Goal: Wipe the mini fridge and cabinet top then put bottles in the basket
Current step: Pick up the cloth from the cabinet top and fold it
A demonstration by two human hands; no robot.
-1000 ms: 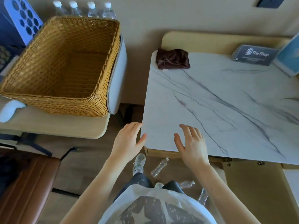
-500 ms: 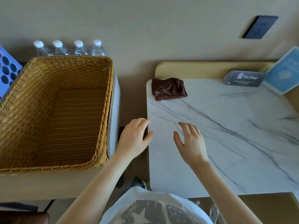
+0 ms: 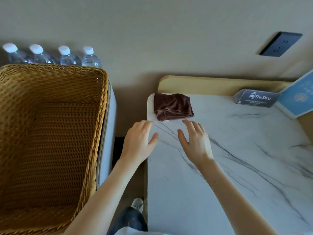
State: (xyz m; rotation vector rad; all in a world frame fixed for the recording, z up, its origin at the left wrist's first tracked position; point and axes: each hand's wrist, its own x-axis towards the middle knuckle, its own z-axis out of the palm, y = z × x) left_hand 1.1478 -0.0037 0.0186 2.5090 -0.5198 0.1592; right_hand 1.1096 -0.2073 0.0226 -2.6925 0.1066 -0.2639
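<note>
Brown crumpled cloth (image 3: pixel 172 106), marble top (image 3: pixel 237 150), left hand (image 3: pixel 138 141) and right hand (image 3: pixel 196 141) splayed, empty

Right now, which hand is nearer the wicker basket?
Left. The left hand is at the marble top's left edge, across a narrow gap from the basket. The right hand is farther right, over the marble.

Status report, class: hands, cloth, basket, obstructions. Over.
Left hand open, right hand open, both by brown cloth. Cloth bunched on corner of marble top. Basket without bottles; four bottles behind it. Path unobstructed.
</note>
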